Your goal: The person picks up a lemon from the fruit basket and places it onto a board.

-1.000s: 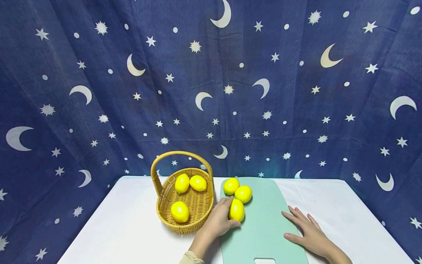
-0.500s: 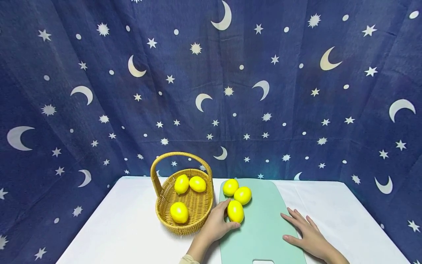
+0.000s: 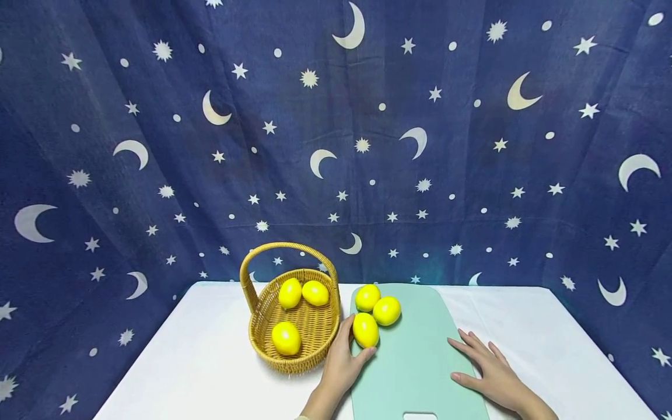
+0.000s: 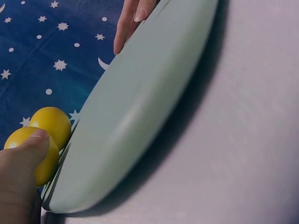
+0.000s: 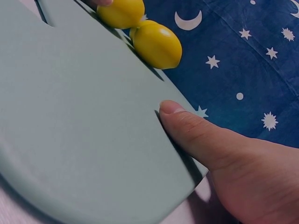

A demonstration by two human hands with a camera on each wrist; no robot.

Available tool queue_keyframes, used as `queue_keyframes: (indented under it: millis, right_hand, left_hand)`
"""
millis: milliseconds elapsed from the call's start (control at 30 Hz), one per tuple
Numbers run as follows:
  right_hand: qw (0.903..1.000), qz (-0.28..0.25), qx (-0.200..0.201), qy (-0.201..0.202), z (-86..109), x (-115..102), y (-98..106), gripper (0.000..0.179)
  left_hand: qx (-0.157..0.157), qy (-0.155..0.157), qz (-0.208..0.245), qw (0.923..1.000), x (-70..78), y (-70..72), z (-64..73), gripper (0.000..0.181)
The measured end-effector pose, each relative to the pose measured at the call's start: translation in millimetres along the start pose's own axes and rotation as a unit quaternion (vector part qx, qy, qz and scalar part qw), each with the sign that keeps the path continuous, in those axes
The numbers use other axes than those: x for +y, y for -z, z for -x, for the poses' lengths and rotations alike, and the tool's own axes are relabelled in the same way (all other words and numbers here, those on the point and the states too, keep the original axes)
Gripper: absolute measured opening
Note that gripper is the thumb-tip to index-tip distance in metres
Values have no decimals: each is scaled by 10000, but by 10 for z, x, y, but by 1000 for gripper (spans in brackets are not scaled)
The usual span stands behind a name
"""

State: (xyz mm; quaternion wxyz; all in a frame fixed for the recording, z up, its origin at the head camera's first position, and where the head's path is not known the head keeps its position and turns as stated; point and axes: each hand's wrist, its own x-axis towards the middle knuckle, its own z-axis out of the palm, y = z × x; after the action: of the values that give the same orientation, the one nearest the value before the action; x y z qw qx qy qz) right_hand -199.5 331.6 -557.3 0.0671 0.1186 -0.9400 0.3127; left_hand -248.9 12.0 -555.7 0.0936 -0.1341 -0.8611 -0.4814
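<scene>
Left hand [image 3: 342, 361] grips the nearest lemon [image 3: 365, 329], thumb and fingers curled round its left and near sides; thumb tip lies on the fruit's skin in the left wrist view. This lemon sits on the left edge of the mint-green cutting board [image 3: 415, 361]; lift-off from the board cannot be told for sure. Just beyond the fingertips, two more lemons [image 3: 377, 304] rest on the board, close together. To the left of the knuckles stands a wicker basket [image 3: 262, 326] holding three lemons [image 3: 296, 309].

Right hand [image 3: 485, 364] lies flat on the board's right edge, fingers straight and slightly spread, thumb [image 5: 196, 133] pressed along the board rim. White table [image 3: 199, 361] under everything; star-and-moon cloth [image 3: 336, 146] behind.
</scene>
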Motion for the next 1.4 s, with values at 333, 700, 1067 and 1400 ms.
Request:
queue_keyframes:
  millis: [333, 700, 1067, 1400]
  right_hand:
    - [10000, 9, -55, 40, -7, 43, 44, 63]
    - [9998, 109, 51, 154, 16, 56, 27, 62]
    - [9996, 146, 109, 199, 9, 32, 13, 62]
    - [9994, 207, 171, 229, 5, 24, -21, 63]
  left_hand:
    - [71, 169, -383, 9991, 28, -38, -2, 84]
    - [39, 82, -395, 9992, 50, -27, -4, 82]
    - [50, 123, -520, 9986, 45, -9, -14, 76]
    - [134, 38, -584, 9982, 24, 2, -23, 74]
